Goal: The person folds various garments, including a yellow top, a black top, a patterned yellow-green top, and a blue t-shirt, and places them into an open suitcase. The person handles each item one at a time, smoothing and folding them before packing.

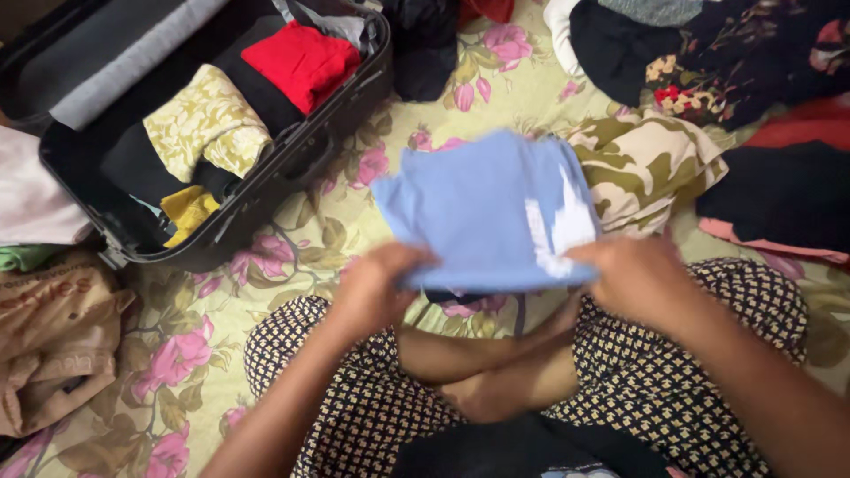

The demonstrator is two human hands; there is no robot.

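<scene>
You hold one folded light-blue shirt [482, 212] flat above your crossed legs, over the flowered bedsheet [354, 221]. A white print shows near its right edge. Your left hand [376, 288] grips the near left corner, fingers closed on the cloth; your right hand [633, 279] grips the near right corner, fingers likewise closed on the fabric.

Just behind the shirt lies one folded garment in cream and olive leaf print [651, 168]. Further right and behind it sits a loose heap of dark clothes [708, 53], too tangled to count, with a black piece over a pink edge [779, 204] at the right.

To your left stands one open black suitcase [301, 159]. In it you can count a red folded piece [301, 62], a cream-and-yellow patterned piece [208, 124], a small mustard-yellow piece [186, 212], and black clothes between them. A grey strip [133, 57] lies along its far side.

At the far left are a pale pink cloth [27, 195] and one crumpled brown bag [53, 345].
</scene>
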